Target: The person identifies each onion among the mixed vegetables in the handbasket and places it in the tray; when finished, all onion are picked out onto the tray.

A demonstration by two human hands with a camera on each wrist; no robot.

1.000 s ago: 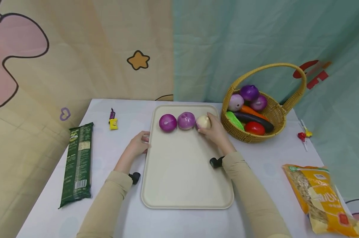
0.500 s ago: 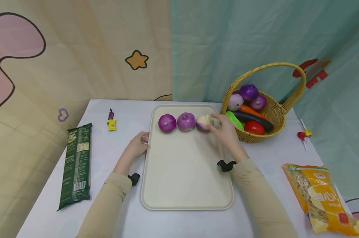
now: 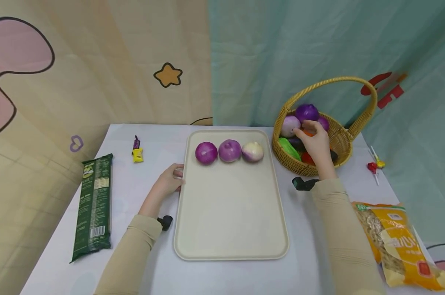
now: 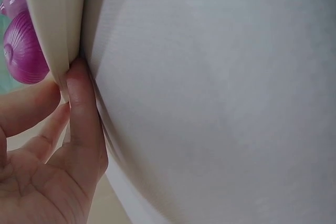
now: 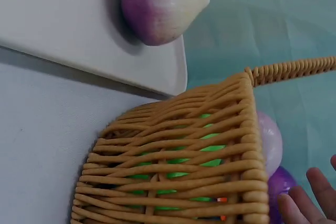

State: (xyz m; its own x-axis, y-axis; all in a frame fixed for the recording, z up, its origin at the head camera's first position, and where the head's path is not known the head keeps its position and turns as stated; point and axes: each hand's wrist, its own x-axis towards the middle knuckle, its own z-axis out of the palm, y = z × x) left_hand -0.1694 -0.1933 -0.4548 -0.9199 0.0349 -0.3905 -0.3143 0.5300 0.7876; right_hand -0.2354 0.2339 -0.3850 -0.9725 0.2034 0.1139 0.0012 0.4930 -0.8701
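On the cream tray [image 3: 230,213] three onions stand in a row along the far end: a dark purple onion [image 3: 206,153], a lighter purple onion [image 3: 230,150] and a white-and-purple onion [image 3: 253,152]. My left hand [image 3: 168,180] pinches the tray's left rim between thumb and fingers, as the left wrist view shows closely. Over the wicker basket [image 3: 340,145], my right hand [image 3: 316,141] reaches with parted fingers and holds nothing. Its fingertips are near a pale purple onion [image 3: 290,126] and a dark purple onion [image 3: 307,112]. The hand partly covers an eggplant and a tomato.
A green pepper [image 3: 289,148] lies in the basket, whose handle [image 3: 329,80] arches overhead. At left are a green package [image 3: 93,209] and wrapped candies [image 3: 137,155]. Lollipops [image 3: 373,166] and an orange bag [image 3: 401,243] lie at right.
My right hand has let go of the white-and-purple onion on the tray and moved right, over the basket. The left hand has stayed at the tray's rim.
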